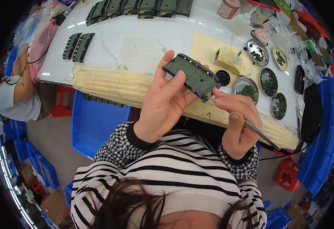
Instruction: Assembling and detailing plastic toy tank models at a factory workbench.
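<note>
Gripped between the thumb and curled fingers of the left hand (163,103) is a dark green ridged track piece (191,75), held tilted above the near edge of the white worktable (144,42). The left hand is closed around the lower left end of the piece; the fingertips lie on its ribbed face and the thumb stands up behind its left end. The right hand (235,122) is closed on a thin metal tool (251,126), pinched between thumb and forefinger like a pen. The tool tip meets the lower right corner of the track piece; its shaft runs down and to the right past the wrist.

Positions relative to the track piece:
- Directly behind it, on the worktable: a strip of pale tape-covered board (109,86) along the table edge.
- Just to its right: a small black round lid (223,78) and a pale yellow block (228,59).
- Further right: several round metal dishes (268,82) filled with small dark green parts.
- Far behind it, at the table's back edge: a row of finished green track pieces (136,7).
- To its far left: two more track pieces (78,46) lying side by side.
- Below and left, under the table: a blue plastic bin (94,122).

A second person (18,95) sits at the left end of the worktable.
</note>
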`<state>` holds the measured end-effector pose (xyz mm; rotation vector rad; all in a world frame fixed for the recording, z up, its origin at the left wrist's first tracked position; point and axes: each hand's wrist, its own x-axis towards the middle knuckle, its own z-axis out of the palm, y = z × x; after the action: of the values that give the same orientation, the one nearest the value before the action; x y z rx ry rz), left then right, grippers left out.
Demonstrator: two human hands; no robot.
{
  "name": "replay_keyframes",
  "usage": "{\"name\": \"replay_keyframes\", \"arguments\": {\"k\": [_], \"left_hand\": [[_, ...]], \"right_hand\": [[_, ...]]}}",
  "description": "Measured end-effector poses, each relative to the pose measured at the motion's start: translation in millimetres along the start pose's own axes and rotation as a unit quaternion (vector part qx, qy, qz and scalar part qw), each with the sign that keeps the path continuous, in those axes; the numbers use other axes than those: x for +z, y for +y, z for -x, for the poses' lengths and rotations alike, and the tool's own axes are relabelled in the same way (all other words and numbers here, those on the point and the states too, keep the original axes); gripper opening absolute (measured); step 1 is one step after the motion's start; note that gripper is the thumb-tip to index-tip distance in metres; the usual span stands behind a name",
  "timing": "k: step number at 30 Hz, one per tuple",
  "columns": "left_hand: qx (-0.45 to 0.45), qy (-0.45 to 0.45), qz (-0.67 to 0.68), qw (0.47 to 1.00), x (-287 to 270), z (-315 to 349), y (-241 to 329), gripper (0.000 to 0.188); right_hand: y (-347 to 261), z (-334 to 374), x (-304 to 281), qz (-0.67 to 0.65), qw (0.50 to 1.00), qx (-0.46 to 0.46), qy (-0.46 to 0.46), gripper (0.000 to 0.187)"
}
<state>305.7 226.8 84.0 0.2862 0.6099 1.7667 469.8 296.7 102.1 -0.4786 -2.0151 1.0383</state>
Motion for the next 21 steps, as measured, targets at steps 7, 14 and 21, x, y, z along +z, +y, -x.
{"name": "replay_keyframes", "arguments": {"k": [7,14,21], "left_hand": [[0.001,-0.023,0.012,1.0,-0.4,-0.1,-1.7,0.043],[0.004,-0.038,0.001,0.999,1.7,-0.7,-1.4,0.045],[0.002,-0.044,-0.001,0.999,1.9,-2.2,-2.7,0.044]], "right_hand": [[-6.4,3.1,-2.2,0.06,0.997,-0.035,-0.037,0.018],[-14.2,2.0,-8.4,0.075,0.994,-0.045,-0.071,0.023],[-14.7,1.7,-9.4,0.066,0.995,-0.052,-0.048,0.025]]}}
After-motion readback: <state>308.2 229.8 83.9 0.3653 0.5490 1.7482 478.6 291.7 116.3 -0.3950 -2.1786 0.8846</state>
